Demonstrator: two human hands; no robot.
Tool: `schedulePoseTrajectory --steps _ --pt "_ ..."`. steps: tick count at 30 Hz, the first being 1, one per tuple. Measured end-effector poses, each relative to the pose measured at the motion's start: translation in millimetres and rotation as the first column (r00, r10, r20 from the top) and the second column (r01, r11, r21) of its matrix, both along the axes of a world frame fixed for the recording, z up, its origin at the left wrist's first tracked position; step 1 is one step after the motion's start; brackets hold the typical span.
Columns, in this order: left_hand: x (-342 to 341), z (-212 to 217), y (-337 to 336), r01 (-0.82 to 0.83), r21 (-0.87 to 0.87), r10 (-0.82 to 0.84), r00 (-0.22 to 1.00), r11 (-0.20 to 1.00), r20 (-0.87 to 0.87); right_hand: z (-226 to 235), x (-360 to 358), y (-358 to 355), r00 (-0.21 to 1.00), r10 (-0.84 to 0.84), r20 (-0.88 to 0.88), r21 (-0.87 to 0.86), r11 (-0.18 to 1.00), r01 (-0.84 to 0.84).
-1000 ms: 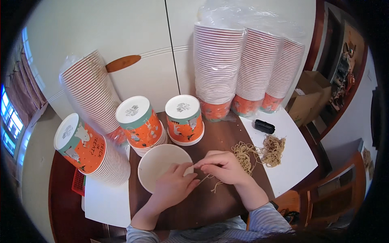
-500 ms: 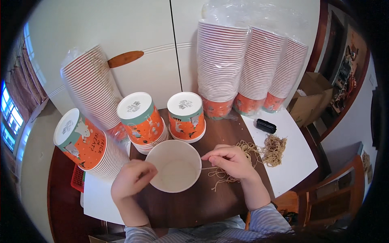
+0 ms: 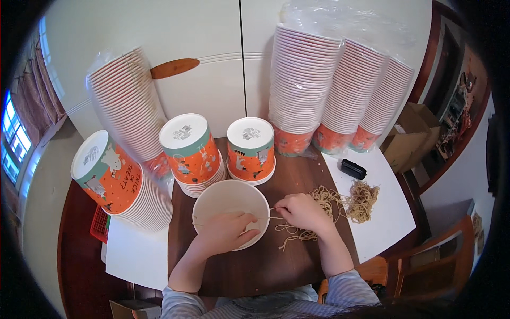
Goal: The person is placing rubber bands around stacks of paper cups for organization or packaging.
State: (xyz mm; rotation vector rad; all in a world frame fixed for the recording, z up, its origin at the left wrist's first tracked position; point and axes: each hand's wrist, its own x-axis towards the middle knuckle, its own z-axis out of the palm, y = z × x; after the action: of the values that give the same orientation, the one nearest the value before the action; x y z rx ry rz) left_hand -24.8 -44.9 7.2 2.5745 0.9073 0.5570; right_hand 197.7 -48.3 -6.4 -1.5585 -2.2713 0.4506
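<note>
An open paper bucket (image 3: 229,198) with a white inside stands upright before me. My left hand (image 3: 226,231) reaches over its near rim into the mouth, fingers bent together by the inner right wall; what they hold, if anything, is hidden. Just outside that wall, my right hand (image 3: 303,212) pinches a thin tan cord (image 3: 275,217) that runs to the bucket's right side. A bit of cord also shows at the bucket's left wall. Loose tan cords (image 3: 325,201) lie tangled beside my right hand, with a bundle of cords (image 3: 362,202) farther right.
Upside-down orange buckets stand in stacks behind: a left stack (image 3: 119,173), a middle stack (image 3: 191,151) and a right one (image 3: 251,149). Tall plastic-wrapped stacks (image 3: 305,80) lean at the back. A black case (image 3: 353,169) lies right; a cardboard box (image 3: 409,135) stands beyond the table.
My left hand has moved right, from beside the bucket to over and into its mouth. My right hand stays by the right wall with the cord. The view has shifted slightly.
</note>
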Motion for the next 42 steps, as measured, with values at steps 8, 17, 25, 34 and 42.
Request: schedulePoseTrajectory --steps 8,17,25,34,42 --pt "0 5 1 0.005 -0.101 -0.015 0.994 0.995 -0.106 -5 -1 3 0.999 -0.029 0.015 -0.010 1.000 0.029" --pt "-3 3 2 0.006 -0.073 -0.014 0.994 0.997 -0.105 -4 -3 2 0.999 0.031 0.032 -0.028 0.999 -0.030" --pt "-2 3 1 0.004 -0.041 -0.009 0.995 0.999 -0.100 -3 -4 4 0.998 0.035 -0.056 -0.010 0.999 -0.036" --pt "-1 -9 5 0.016 0.025 -0.014 0.997 1.000 -0.071 -2 -5 6 0.992 0.022 -0.124 -0.070 0.997 -0.031" --pt "1 -4 3 0.016 -0.038 -0.022 0.987 0.999 -0.157 -7 0 11 0.964 0.054 -0.261 -0.156 0.983 -0.097"
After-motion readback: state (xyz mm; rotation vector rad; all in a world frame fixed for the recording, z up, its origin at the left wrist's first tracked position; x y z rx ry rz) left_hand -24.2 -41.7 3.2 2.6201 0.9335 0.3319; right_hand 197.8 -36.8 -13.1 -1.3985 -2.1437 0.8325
